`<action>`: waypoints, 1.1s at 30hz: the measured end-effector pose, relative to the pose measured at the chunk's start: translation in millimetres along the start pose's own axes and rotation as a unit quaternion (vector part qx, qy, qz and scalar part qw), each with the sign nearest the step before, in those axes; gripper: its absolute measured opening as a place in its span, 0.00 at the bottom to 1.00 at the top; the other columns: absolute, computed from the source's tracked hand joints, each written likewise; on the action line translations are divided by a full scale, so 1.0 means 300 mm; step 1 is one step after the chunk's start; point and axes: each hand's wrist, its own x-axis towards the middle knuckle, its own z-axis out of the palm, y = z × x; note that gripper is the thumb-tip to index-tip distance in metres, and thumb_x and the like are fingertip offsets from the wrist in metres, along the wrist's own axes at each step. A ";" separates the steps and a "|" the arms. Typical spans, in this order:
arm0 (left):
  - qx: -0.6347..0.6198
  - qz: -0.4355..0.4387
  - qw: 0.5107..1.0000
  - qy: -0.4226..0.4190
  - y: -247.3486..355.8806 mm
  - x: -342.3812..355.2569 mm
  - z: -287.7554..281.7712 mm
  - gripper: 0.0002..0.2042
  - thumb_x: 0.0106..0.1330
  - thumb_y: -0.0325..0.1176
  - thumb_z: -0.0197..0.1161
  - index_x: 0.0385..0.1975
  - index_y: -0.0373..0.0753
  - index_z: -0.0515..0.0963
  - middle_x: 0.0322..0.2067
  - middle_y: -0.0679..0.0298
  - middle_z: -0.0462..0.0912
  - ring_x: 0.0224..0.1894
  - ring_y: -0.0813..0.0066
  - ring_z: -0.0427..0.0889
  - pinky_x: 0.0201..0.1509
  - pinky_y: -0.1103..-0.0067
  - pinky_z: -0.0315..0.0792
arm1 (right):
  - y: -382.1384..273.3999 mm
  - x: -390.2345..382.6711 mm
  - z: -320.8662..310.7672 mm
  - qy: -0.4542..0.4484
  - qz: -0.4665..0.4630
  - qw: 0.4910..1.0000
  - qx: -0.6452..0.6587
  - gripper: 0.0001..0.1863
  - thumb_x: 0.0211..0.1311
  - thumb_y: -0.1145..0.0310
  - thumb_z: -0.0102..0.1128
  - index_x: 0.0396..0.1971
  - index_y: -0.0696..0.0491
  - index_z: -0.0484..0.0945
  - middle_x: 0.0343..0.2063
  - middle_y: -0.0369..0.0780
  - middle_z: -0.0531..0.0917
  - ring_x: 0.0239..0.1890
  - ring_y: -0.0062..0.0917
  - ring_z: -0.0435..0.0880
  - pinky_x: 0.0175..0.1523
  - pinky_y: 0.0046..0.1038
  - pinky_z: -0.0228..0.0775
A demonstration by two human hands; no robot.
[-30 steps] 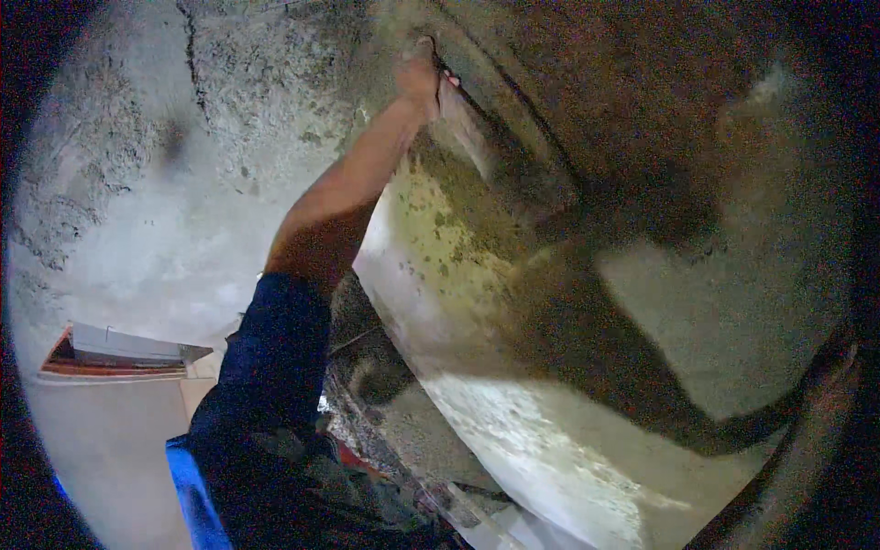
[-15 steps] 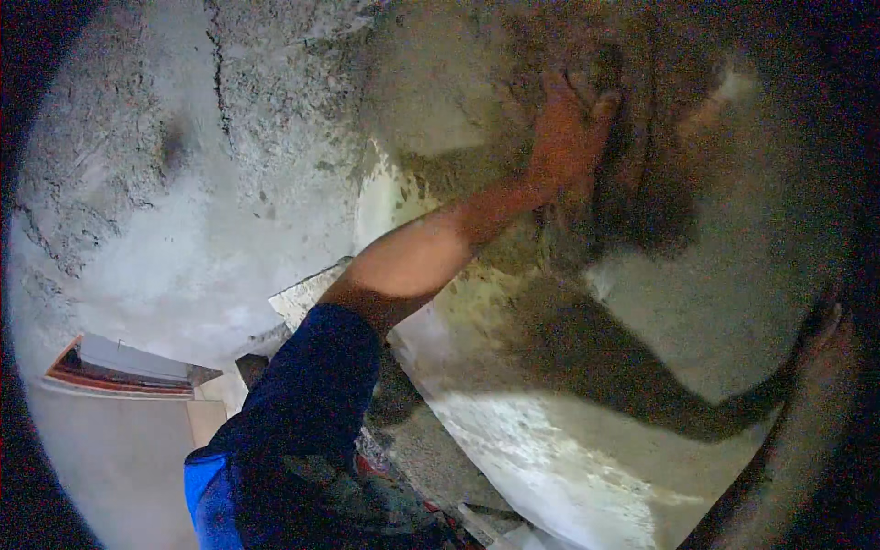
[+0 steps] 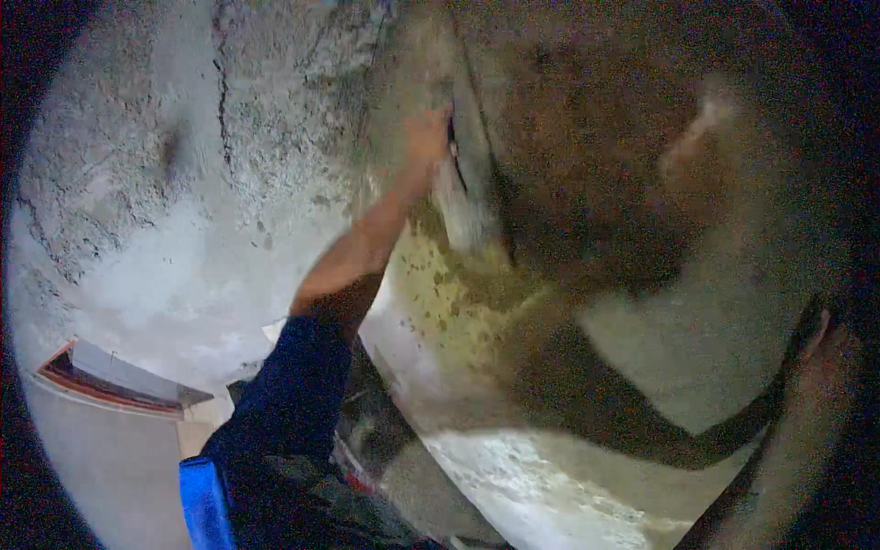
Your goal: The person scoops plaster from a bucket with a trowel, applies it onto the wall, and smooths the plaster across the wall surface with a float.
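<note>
My left hand [image 3: 429, 137] reaches up from a dark blue sleeve and is closed on the dark handle of a plastering trowel [image 3: 472, 206]. The trowel's long, pale blade lies slanted along the rough wall [image 3: 293, 119], beside a broad dark brown area. My right forearm rises along the right rim, and my right hand [image 3: 828, 341] is near the wall there. Dim light and blur hide how its fingers are set, and I see nothing plain in it.
A brownish pale patch [image 3: 697, 137] shows on the upper right wall. A wide shadow [image 3: 623, 394] crosses the wall below it. At lower left is a reddish-brown framed opening [image 3: 110, 376]. A bright, smeared wall strip [image 3: 541, 486] runs along the bottom.
My left hand has swept left across the wall, and the trowel's pale blade and dark handle now show clearly. My right hand has stayed nearly where it was.
</note>
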 end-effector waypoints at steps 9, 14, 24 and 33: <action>0.129 0.213 0.965 -0.078 0.051 -0.490 0.297 0.34 0.66 0.51 0.55 0.60 0.28 0.57 0.48 0.39 0.75 0.51 0.42 0.74 0.54 0.58 0.66 | 0.019 0.010 -0.003 -0.005 -0.017 1.000 -0.024 0.26 0.70 0.58 0.44 0.62 0.57 0.63 0.60 0.50 0.68 0.59 0.45 0.69 0.60 0.43 0.65; 0.160 0.355 0.920 0.035 0.226 0.079 0.270 0.29 0.67 0.53 0.52 0.51 0.27 0.67 0.45 0.41 0.77 0.47 0.45 0.77 0.50 0.61 0.71 | -0.016 0.049 -0.025 0.010 -0.029 0.999 -0.016 0.25 0.70 0.58 0.44 0.62 0.57 0.63 0.60 0.49 0.68 0.60 0.44 0.69 0.61 0.43 0.64; 0.312 0.250 0.915 0.053 0.297 0.689 0.159 0.37 0.64 0.62 0.48 0.56 0.29 0.67 0.41 0.46 0.81 0.47 0.50 0.79 0.54 0.62 0.71 | -0.034 0.053 -0.075 -0.017 -0.027 0.995 -0.096 0.26 0.70 0.58 0.44 0.62 0.57 0.63 0.61 0.50 0.67 0.61 0.45 0.68 0.62 0.43 0.63; 0.034 0.175 0.982 -0.068 0.401 0.159 0.259 0.28 0.67 0.52 0.53 0.56 0.32 0.66 0.47 0.46 0.77 0.48 0.56 0.79 0.50 0.65 0.73 | -0.095 0.079 -0.087 0.016 -0.033 0.998 0.054 0.27 0.69 0.55 0.46 0.59 0.59 0.66 0.60 0.53 0.66 0.61 0.47 0.67 0.64 0.45 0.59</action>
